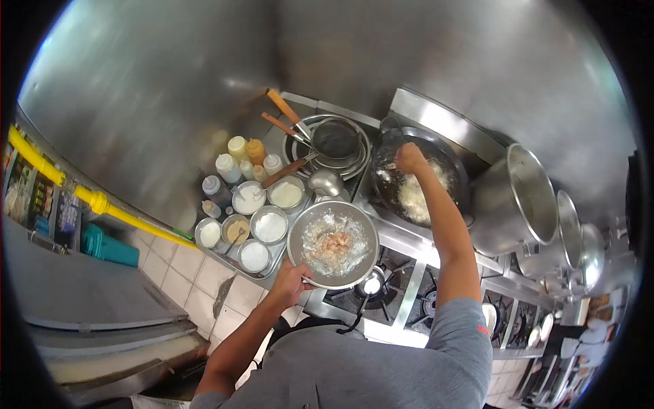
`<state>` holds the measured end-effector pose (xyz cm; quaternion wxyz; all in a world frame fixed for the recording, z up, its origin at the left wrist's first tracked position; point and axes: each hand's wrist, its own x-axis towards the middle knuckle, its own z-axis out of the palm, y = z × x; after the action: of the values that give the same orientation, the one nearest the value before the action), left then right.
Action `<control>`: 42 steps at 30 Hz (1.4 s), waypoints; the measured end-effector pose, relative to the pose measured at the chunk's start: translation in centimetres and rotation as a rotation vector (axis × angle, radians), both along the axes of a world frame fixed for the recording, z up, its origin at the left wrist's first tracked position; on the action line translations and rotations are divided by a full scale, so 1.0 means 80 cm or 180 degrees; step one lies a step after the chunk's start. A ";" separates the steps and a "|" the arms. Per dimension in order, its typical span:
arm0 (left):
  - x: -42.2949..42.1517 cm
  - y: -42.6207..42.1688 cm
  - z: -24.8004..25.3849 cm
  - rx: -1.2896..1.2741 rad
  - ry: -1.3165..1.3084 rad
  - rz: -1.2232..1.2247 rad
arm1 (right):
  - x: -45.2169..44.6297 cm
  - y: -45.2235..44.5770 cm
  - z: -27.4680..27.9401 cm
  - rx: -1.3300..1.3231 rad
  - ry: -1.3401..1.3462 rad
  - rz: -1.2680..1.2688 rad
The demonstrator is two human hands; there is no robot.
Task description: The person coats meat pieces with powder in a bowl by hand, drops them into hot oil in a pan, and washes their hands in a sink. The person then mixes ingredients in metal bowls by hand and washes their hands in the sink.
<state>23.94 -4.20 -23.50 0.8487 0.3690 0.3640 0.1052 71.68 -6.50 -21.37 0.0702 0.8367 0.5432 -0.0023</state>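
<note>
My left hand [293, 282] grips the near-left rim of a round metal bowl [296, 238]. White powder coats the bowl's inside, and pinkish raw pieces [336, 243] that look like meat lie in its middle. My right hand [410, 158] reaches over a large dark wok [455, 163], its fingers closed and pointing down. Whatever those fingers pinch is too small to name. Below that hand, pale coated pieces [413, 198] sit in bubbling oil in the wok.
Squeeze bottles [229, 168] and containers of white powder [269, 226] stand left of the bowl. Wooden-handled strainers [281, 104] rest across a pot at the back. Tall metal pots [507, 204] crowd the right side. Gas burners [383, 290] lie in front of me.
</note>
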 end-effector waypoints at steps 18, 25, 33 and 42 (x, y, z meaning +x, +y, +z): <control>-0.006 -0.010 0.025 0.0197 -0.0109 -0.0162 | -0.319 -0.065 0.090 0.0257 0.1322 0.0544; -0.011 -0.025 0.002 0.0212 -0.0226 -0.0374 | -0.392 -0.101 0.014 0.0220 0.1060 0.0194; -0.013 -0.034 0.016 0.0143 -0.0113 -0.0533 | -0.384 -0.129 0.017 0.0882 0.1541 0.0325; -0.009 -0.031 0.005 0.0440 -0.0169 -0.0339 | -0.377 -0.138 0.036 0.0594 0.1285 -0.0226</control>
<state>23.24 -6.71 -23.12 0.8350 0.4425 0.3130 0.0946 41.50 -17.56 -18.51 -0.1179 0.8407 0.5143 -0.1219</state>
